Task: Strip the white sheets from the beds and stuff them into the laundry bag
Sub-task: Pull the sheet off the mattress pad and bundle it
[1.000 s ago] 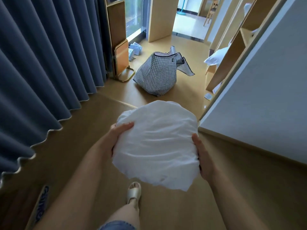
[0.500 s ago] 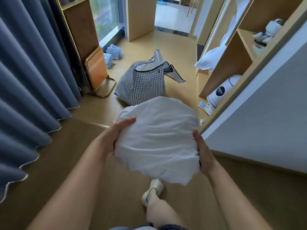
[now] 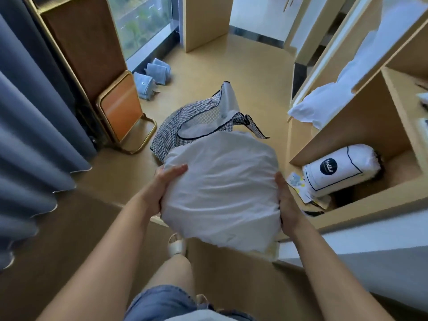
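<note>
left hand (image 3: pixel 162 185) and right hand (image 3: pixel 289 205) clasp white sheet bundle (image 3: pixel 222 188) over tan floor (image 3: pixel 254 89); checked laundry bag (image 3: pixel 172 130) just beyond, mouth seemingly open, curtain (image 3: pixel 34 135) left.

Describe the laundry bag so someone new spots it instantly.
From the window, look down the tan floor. The laundry bag slumps there, right of the orange gold-framed panel, just beyond the carried sheet bundle. Only it is houndstooth with dark trim.

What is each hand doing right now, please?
Left hand: holding the left side of the white sheet bundle.
Right hand: holding its right side.
</note>
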Available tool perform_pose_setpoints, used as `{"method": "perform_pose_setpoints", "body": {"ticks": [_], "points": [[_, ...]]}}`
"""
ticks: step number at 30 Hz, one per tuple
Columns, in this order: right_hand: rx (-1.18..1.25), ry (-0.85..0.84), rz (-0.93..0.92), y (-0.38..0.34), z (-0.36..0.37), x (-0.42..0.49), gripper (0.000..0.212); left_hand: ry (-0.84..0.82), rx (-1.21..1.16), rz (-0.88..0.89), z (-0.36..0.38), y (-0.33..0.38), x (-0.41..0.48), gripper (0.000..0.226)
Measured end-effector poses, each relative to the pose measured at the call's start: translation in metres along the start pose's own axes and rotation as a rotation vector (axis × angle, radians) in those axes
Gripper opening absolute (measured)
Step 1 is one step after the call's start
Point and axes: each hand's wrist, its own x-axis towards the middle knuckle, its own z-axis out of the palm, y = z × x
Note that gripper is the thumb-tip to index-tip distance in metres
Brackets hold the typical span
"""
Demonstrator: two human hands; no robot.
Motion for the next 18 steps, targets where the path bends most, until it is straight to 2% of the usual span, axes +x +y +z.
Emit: {"method": "perform_pose_setpoints", "body": {"ticks": [3,7,8,10,13,15,17,18], "points": [[-0.014,0.045,0.001,-0.037,0.001,0.067,0.053,-0.036,0.012,0.019,0.008,0.037,0.072,0.082],[0.007,0.098,0.003,-0.085,0.001,0.139,0.059,-0.051,0.051,-0.044,0.02,0.087,0.165,0.118],[0.001,0.117,0.0,-0.099,0.001,0.156,0.055,-0.08,0.059,-0.039,0.026,0.099,0.186,0.118],[-0.018,0.149,-0.018,-0.122,0.0,0.188,0.053,-0.11,0.076,-0.035,0.036,0.123,0.225,0.103],[-0.067,0.186,-0.021,-0.153,-0.005,0.239,0.069,-0.155,0.067,-0.054,0.054,0.151,0.282,0.074],[-0.11,0.195,-0.017,-0.172,-0.01,0.275,0.068,-0.155,0.056,-0.067,0.061,0.163,0.32,0.058],[-0.151,0.157,-0.017,-0.194,-0.016,0.315,0.054,-0.111,0.034,-0.073,0.063,0.165,0.359,0.068],[-0.175,0.131,-0.01,-0.207,-0.019,0.337,0.049,-0.066,0.021,-0.087,0.064,0.164,0.376,0.086]]}}
